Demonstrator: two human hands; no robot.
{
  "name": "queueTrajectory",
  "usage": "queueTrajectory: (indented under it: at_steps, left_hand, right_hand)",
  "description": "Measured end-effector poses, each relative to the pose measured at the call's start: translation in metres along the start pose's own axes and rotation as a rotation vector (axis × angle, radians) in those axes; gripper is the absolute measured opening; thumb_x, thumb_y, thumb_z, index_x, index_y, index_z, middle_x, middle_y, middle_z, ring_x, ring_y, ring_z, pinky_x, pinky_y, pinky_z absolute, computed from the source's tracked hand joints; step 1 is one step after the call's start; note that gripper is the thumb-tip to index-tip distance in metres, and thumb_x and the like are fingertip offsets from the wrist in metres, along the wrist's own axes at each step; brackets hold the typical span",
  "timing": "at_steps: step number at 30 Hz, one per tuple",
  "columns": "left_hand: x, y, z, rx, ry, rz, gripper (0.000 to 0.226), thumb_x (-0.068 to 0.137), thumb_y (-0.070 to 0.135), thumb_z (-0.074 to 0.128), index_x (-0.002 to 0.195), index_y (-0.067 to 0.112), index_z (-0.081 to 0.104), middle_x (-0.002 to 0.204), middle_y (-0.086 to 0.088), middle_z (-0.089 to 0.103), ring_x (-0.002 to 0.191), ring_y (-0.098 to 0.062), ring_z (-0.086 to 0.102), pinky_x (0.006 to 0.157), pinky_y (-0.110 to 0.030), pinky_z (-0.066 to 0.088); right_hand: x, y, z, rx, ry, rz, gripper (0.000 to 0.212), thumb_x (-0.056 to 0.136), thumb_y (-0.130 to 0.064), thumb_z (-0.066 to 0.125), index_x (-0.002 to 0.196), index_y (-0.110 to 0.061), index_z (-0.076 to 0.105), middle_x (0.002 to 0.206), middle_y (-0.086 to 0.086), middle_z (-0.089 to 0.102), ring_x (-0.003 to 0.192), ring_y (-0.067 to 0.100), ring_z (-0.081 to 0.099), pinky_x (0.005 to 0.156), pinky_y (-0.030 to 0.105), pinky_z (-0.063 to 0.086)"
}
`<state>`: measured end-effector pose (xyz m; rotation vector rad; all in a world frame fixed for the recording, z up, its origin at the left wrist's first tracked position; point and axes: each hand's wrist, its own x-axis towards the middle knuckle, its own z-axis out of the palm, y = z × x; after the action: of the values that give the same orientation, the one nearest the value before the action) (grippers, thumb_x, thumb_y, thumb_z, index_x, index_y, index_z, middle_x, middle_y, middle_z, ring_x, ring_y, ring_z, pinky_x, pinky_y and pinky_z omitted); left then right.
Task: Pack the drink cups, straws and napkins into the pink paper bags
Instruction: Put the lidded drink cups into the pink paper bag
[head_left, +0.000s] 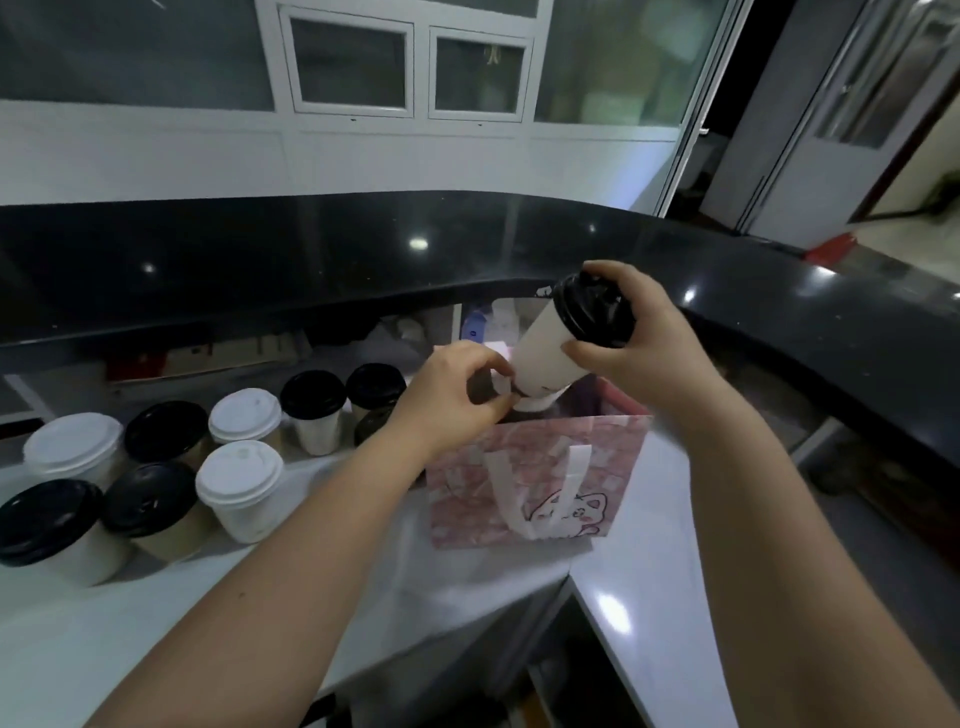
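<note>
The right hand (636, 340) grips a tall white cup (550, 353) by its black lid, above the pink bag (535, 483). The cup tilts, base down-left into the bag's mouth, lid up-right. The left hand (457, 400) pinches the bag's far handle.

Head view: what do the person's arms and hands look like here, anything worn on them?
Both forearms are bare up to the frame edge, with no sleeve in sight. The left hand and right hand show no gloves, rings, watch or bracelet. A small dark mark sits on the left forearm.
</note>
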<state>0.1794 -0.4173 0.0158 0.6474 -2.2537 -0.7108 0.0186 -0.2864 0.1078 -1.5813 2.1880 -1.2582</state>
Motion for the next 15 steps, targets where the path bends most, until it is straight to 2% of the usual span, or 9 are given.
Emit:
queueTrajectory:
  at_steps: [4,7,8,9,11,12,15]
  left_hand:
    - [0.004,-0.002,-0.001,0.103,-0.094,0.036,0.024,0.077,0.023,0.075,0.101,0.022,0.072,0.102,0.009,0.065,0.100,-0.013,0.057,0.086,-0.037,0.051]
    - [0.012,-0.001,-0.012,0.314,-0.200,0.055,0.024,0.073,0.030,0.074,0.097,0.028,0.074,0.096,0.010,0.068,0.093,-0.012,0.059,0.087,-0.041,0.051]
    - [0.014,-0.001,-0.016,0.390,-0.232,0.046,0.031,0.071,0.037,0.075,0.102,0.031,0.073,0.099,0.011,0.068,0.096,-0.012,0.059,0.092,-0.042,0.049]
    - [0.015,-0.001,-0.019,0.452,-0.269,0.025,0.044,0.070,0.044,0.075,0.112,0.034,0.069,0.111,0.011,0.067,0.107,-0.013,0.057,0.101,-0.044,0.043]
    - [0.015,-0.003,-0.021,0.512,-0.380,-0.039,0.078,0.069,0.054,0.075,0.139,0.034,0.048,0.147,0.006,0.045,0.138,-0.017,0.034,0.118,-0.047,0.022]
    - [0.014,-0.005,-0.019,0.504,-0.431,-0.065,0.091,0.069,0.056,0.075,0.148,0.032,0.036,0.157,0.004,0.029,0.146,-0.019,0.019,0.121,-0.047,0.012]
    - [0.015,-0.014,-0.010,0.447,-0.509,-0.103,0.120,0.065,0.062,0.078,0.156,0.029,0.007,0.164,-0.001,-0.007,0.150,-0.020,-0.011,0.122,-0.048,-0.001]
  right_hand:
    - [0.001,0.016,0.004,-0.083,-0.040,0.023,0.076,0.076,-0.019,0.079,0.140,-0.031,0.041,0.139,-0.009,0.040,0.132,0.016,0.034,0.110,0.037,0.036]
    - [0.005,0.023,0.002,-0.165,-0.049,0.042,0.077,0.075,-0.018,0.078,0.141,-0.030,0.040,0.144,-0.006,0.037,0.134,0.019,0.029,0.111,0.040,0.033]
    - [0.006,0.025,0.001,-0.194,-0.043,0.049,0.078,0.075,-0.018,0.078,0.142,-0.031,0.039,0.145,-0.005,0.036,0.135,0.019,0.028,0.112,0.041,0.033]
    - [0.008,0.026,-0.001,-0.213,-0.027,0.053,0.079,0.075,-0.018,0.078,0.142,-0.031,0.039,0.145,-0.005,0.036,0.135,0.020,0.027,0.112,0.041,0.033]
    - [0.008,0.026,-0.005,-0.194,0.027,0.033,0.080,0.074,-0.018,0.079,0.141,-0.033,0.039,0.144,-0.007,0.036,0.135,0.019,0.029,0.112,0.042,0.035]
    - [0.007,0.025,-0.007,-0.141,0.058,0.016,0.079,0.074,-0.018,0.079,0.140,-0.035,0.040,0.143,-0.009,0.036,0.135,0.018,0.031,0.111,0.043,0.036]
    - [0.002,0.015,-0.009,0.026,0.067,-0.031,0.077,0.074,-0.018,0.079,0.136,-0.042,0.042,0.139,-0.013,0.038,0.132,0.014,0.036,0.108,0.039,0.040]
